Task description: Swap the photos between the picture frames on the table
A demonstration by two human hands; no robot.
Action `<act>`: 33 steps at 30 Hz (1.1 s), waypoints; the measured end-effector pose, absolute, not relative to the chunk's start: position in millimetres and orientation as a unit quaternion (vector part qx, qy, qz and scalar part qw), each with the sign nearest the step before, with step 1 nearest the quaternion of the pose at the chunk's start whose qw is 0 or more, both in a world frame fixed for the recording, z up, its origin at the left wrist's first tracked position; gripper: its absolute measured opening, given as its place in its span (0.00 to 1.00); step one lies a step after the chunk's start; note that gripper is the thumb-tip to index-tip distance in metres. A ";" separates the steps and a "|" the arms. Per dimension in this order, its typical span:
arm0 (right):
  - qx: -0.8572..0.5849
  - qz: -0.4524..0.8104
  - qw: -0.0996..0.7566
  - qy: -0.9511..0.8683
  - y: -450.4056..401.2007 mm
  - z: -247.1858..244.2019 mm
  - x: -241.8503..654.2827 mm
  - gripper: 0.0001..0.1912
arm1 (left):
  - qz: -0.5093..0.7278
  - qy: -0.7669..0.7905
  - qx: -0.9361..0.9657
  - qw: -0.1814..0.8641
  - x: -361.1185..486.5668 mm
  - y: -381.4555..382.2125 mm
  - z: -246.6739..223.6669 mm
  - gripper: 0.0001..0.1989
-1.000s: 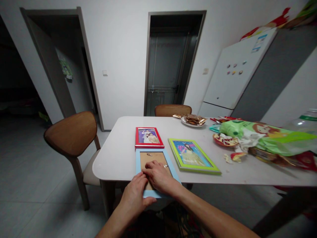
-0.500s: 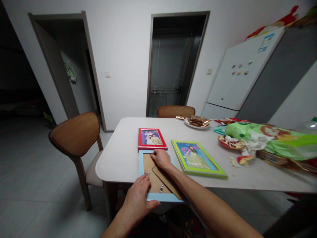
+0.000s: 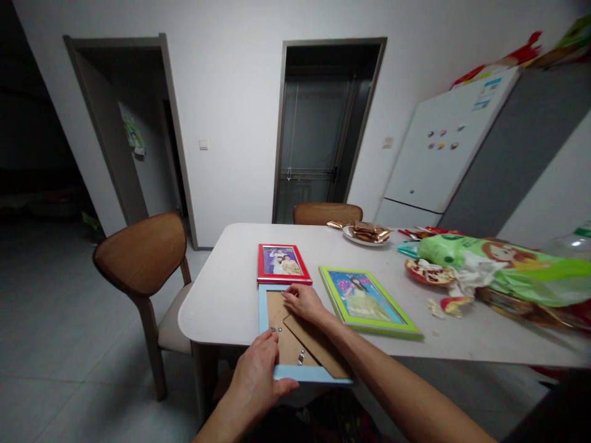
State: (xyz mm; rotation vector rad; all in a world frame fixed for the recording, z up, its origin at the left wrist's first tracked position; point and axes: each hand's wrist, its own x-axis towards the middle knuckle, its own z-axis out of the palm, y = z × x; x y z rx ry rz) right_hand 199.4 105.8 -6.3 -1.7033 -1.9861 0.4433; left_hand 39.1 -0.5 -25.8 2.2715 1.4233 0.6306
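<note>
A light blue photo frame (image 3: 314,373) lies face down at the table's front edge, its brown backing board (image 3: 289,352) and metal clips showing. My left hand (image 3: 263,363) grips the frame's lower left side, thumb along the bottom border and fingers over the left border. At the top of the backing, my right hand (image 3: 302,301) has thumb and forefinger pinched at a small metal piece, too small to make out. Behind the blue frame a red frame (image 3: 282,263) with a group photo lies face up. To the right is a green frame (image 3: 369,303) with a photo of a figure in a yellow dress.
On the white table (image 3: 217,289) are a plate of brown packets (image 3: 367,234), an opened pomegranate (image 3: 429,274), peel pieces and a green tissue package (image 3: 508,261). Wooden chairs (image 3: 143,252) stand at the left and behind.
The view has tilted up slightly, so everything sits a little lower. My right fingers have shifted slightly at the top of the backing; my left hand keeps its hold.
</note>
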 end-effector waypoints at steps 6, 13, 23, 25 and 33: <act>-0.414 0.132 0.261 -0.862 32.9 -9.2 222.0 0.11 | 0.236 0.499 0.810 0.197 39.5 -0.9 -25.2 0.17; -0.371 0.058 0.218 -0.901 -0.9 -9.7 230.8 0.10 | 0.231 0.496 0.814 0.192 39.5 -0.5 -21.2 0.15; -0.394 0.078 0.283 -0.871 9.4 -14.6 241.9 0.19 | 0.183 0.496 0.837 0.142 42.9 -0.3 -16.2 0.15; -0.430 0.108 0.335 -0.831 15.0 -17.2 242.5 0.18 | 0.164 0.486 0.850 0.119 50.5 -1.1 -14.7 0.18; -0.584 0.305 0.590 -0.468 11.4 -32.4 271.0 0.18 | 0.228 0.445 0.853 0.152 64.2 -10.3 -7.4 0.15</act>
